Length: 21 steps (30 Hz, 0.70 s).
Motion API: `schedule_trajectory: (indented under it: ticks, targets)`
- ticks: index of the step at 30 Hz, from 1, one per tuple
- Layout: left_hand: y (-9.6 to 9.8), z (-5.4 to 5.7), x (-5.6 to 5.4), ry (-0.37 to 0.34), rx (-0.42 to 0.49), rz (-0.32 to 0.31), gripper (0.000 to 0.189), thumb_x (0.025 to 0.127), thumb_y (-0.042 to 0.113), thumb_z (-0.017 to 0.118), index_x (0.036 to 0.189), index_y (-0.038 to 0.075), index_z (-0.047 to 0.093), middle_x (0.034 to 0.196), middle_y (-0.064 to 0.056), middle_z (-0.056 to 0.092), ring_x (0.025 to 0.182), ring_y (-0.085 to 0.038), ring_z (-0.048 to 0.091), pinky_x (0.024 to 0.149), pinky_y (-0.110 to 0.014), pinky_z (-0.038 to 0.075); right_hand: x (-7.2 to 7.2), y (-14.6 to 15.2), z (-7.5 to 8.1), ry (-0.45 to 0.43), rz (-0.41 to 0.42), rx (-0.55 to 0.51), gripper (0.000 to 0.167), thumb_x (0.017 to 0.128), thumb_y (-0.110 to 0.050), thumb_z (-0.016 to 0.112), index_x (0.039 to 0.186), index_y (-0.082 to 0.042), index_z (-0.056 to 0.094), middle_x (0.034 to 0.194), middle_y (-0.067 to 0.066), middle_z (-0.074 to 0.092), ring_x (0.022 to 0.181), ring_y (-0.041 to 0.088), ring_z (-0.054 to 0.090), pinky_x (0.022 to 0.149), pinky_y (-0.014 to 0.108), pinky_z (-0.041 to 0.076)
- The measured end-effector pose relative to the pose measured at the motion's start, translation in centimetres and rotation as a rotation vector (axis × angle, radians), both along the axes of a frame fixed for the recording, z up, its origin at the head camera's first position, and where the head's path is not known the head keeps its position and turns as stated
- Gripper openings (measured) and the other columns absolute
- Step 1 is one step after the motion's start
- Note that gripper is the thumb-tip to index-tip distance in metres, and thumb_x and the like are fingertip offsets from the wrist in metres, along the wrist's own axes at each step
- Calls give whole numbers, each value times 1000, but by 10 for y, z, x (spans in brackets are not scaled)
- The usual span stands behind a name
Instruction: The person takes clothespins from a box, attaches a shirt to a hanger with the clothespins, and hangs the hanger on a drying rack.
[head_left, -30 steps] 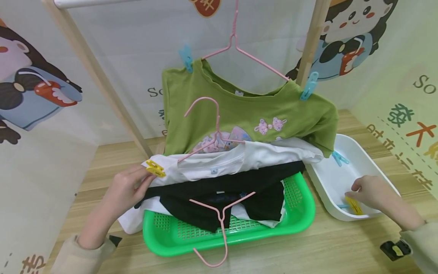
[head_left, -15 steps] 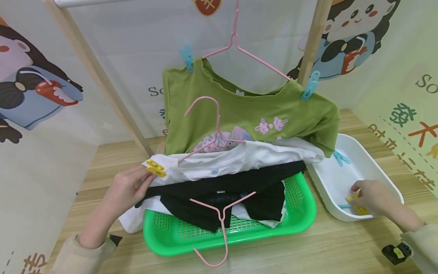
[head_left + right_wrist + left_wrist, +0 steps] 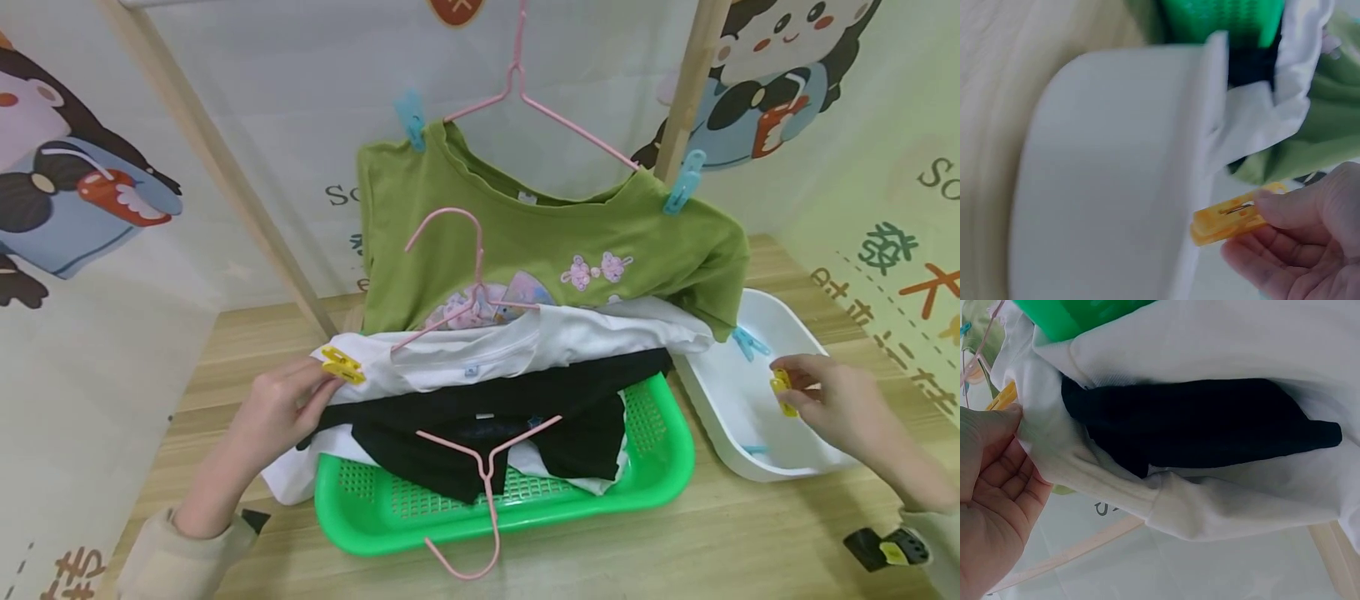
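Note:
My left hand (image 3: 281,408) pinches the shoulder of a white shirt (image 3: 442,358), fingertips beside a yellow clothespin (image 3: 342,365) at that shoulder. In the left wrist view, thumb and fingers grip the white fabric's edge. A pink hanger (image 3: 477,275) runs into the shirt's neckline, its hook standing up. Above the white tub (image 3: 716,417), my right hand (image 3: 840,404) holds a second yellow clothespin (image 3: 1232,215) between thumb and fingers. Black garments (image 3: 450,408) lie under the white shirt in a green basket (image 3: 502,525).
Behind, a green shirt (image 3: 495,217) hangs on another pink hanger (image 3: 577,129), with blue clothespins (image 3: 684,183) at both shoulders. A third pink hanger (image 3: 489,475) lies across the basket's front. Blue clothespins (image 3: 750,342) remain in the tub. Wooden posts (image 3: 225,167) rise at the back.
My right hand has picked the yellow clothespin out of the tub's near end and lifted it up. My left hand keeps its grip on the white shirt.

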<state>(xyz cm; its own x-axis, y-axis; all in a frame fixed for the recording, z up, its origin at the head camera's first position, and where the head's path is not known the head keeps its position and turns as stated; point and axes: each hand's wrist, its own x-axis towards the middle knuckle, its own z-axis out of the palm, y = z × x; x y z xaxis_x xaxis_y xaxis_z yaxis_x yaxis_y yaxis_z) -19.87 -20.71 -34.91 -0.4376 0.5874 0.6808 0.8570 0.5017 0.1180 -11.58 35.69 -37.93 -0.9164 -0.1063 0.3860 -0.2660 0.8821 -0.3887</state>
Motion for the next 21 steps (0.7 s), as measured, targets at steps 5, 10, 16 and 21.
schedule_trajectory:
  ticks: [5,10,16,21]
  targets:
    - [-1,0,0,7,0,1,47,99,33,41,78,-2,65,71,-7,62,57,-9,50,49,-20,42,1,-13,13,166,70,-216,35,61,29,68,91,12,62,75,-5,63,73,-15,50,63,1,43]
    - [-1,0,0,10,-3,-4,48,99,34,41,78,-2,66,72,-8,63,58,-10,51,49,-20,43,2,-23,26,213,126,-368,34,62,31,66,91,14,62,82,-24,60,77,-13,57,67,7,47]
    - [-1,0,0,11,1,-7,48,99,34,41,78,-2,65,72,-8,62,59,-10,51,49,-20,43,-4,-37,36,271,224,-422,36,60,33,66,91,15,63,83,-17,63,75,-7,61,68,11,50]
    - [0,0,-1,18,1,-1,48,99,33,41,78,-2,65,71,-7,62,58,-10,50,49,-20,42,-16,-54,41,289,363,-581,31,65,29,67,93,18,62,84,-5,68,76,1,64,68,13,51]
